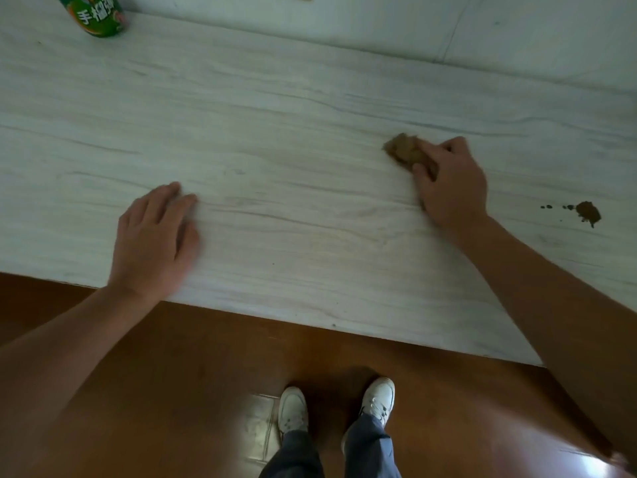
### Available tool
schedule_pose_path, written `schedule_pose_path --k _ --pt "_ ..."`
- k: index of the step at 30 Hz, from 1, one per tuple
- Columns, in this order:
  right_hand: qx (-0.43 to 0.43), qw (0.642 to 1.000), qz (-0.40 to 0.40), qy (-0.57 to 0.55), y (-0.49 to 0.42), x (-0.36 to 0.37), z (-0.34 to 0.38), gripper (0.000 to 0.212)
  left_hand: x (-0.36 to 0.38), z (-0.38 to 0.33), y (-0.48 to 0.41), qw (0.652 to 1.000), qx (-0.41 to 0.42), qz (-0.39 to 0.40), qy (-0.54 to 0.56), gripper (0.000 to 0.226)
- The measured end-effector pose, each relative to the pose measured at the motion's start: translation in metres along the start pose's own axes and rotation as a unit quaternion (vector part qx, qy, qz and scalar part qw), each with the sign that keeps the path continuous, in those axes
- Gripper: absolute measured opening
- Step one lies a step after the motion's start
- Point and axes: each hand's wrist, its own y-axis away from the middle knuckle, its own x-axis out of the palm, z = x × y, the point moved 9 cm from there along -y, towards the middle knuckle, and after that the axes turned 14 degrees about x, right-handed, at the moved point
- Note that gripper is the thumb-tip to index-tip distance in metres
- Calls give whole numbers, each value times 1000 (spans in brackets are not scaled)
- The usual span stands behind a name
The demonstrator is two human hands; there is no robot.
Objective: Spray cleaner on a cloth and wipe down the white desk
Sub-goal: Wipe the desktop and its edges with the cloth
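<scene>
Head view: nearest the white desk (pixel 275 132)'s front edge, the left hand (pixel 155 236) lies flat with its fingers straight, bracing. Slightly deeper on the desk, toward its right end, sits a brown stain (pixel 588 212) with small splatters. Further in, the right hand (pixel 451 181) grips a bunched brown cloth (pixel 405 151) pressed to the desk's middle-right. At the desk's far left corner stands a green can (pixel 100 15), probably the cleaner. Wiping looks underway; the next move calls for drawing the cloth rightward and nearer, over the stain.

Desk (pixel 293 167) lies open across its middle; green can (pixel 100 15) stands far left, brown spill (pixel 588 212) lies right.
</scene>
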Motion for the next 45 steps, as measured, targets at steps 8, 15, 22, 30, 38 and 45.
schedule_pose_path --k 8,15,22,30,38,45 --pt "-188 976 102 -42 97 3 55 38 16 -90 -33 999 -30 -10 28 58" --pt "-427 880 199 -62 117 6 55 32 42 -151 -101 999 -11 -21 36 48" --pt "-59 997 54 8 -103 4 -37 42 56 -155 -103 1000 -21 -23 -5 56" --pt "-270 952 128 -61 -40 16 30 37 58 -152 -105 999 -12 -33 -21 57" --pt "-219 972 85 -15 -148 21 -3 42 59 -148 -106 999 -11 -41 -35 57" --pt "31 999 44 2 -175 48 26 38 58 -150 -106 998 -6 -42 -36 59"
